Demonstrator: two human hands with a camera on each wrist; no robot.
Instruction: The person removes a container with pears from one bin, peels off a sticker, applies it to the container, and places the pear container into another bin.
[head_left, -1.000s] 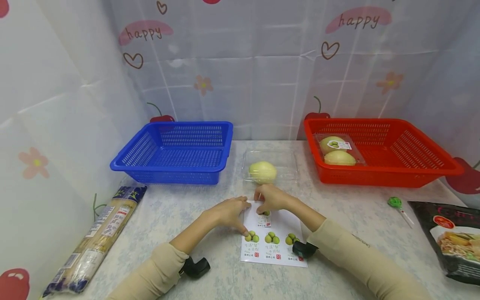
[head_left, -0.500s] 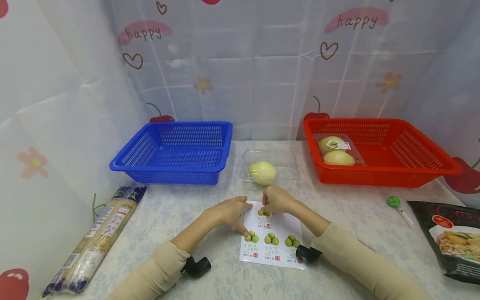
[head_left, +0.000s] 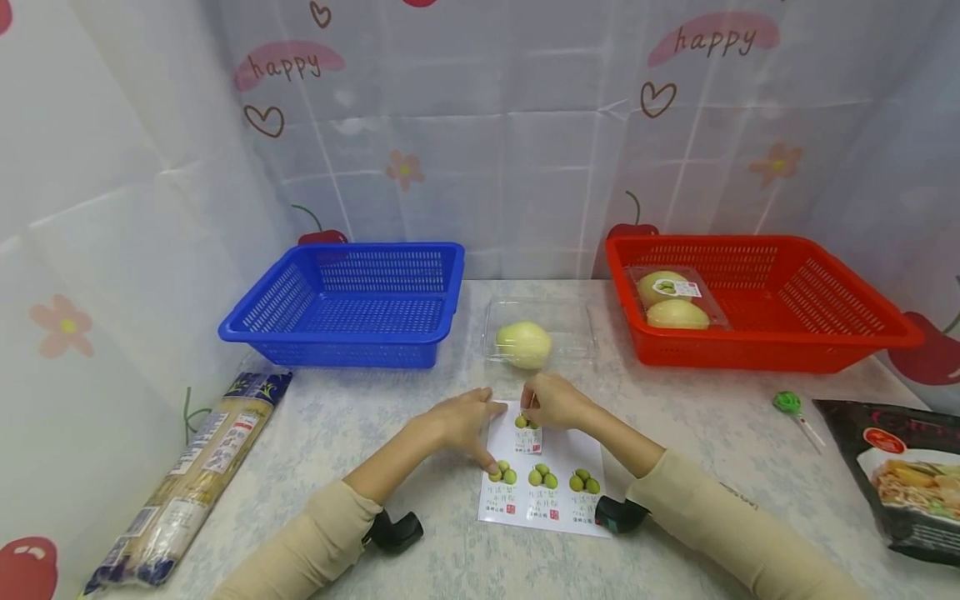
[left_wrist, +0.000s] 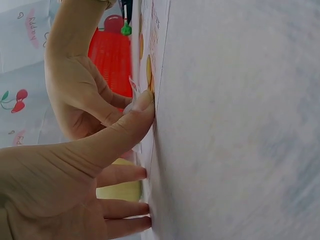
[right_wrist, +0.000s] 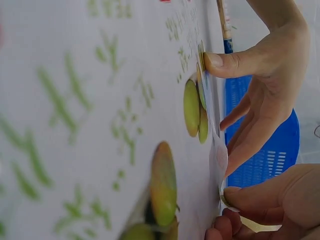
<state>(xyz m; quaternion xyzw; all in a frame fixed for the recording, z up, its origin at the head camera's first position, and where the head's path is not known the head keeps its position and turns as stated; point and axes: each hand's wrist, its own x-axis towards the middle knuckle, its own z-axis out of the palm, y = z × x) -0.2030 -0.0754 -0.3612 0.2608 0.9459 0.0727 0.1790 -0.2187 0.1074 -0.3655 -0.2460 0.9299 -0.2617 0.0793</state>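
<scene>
A white sheet of fruit-printed stickers (head_left: 573, 454) lies on the table in the middle of the head view. My left hand (head_left: 459, 425) rests on its left side, thumb and fingers spread and pressing near the edge; in the right wrist view this thumb (right_wrist: 216, 61) touches the sheet. At the top of the sheet my right hand (head_left: 558, 404) pinches the upper end of a sticker (head_left: 528, 440). The right wrist view shows that end curling up between thumb and finger. Just beyond my hands stands a clear plastic box (head_left: 576, 333) with a pale yellow-green fruit (head_left: 523, 345) inside.
A blue basket (head_left: 341, 340) stands back left, a red basket (head_left: 772, 350) back right. In the red one is a clear box with two fruits (head_left: 678, 315) and a sticker. Noodles (head_left: 202, 475) lie left; a lollipop (head_left: 789, 404) and black food packet (head_left: 900, 475) lie right.
My right hand has shifted slightly right, its fingers drawing closer together on the sticker's upper end, and more of the sticker's print shows. My left hand has stayed in place.
</scene>
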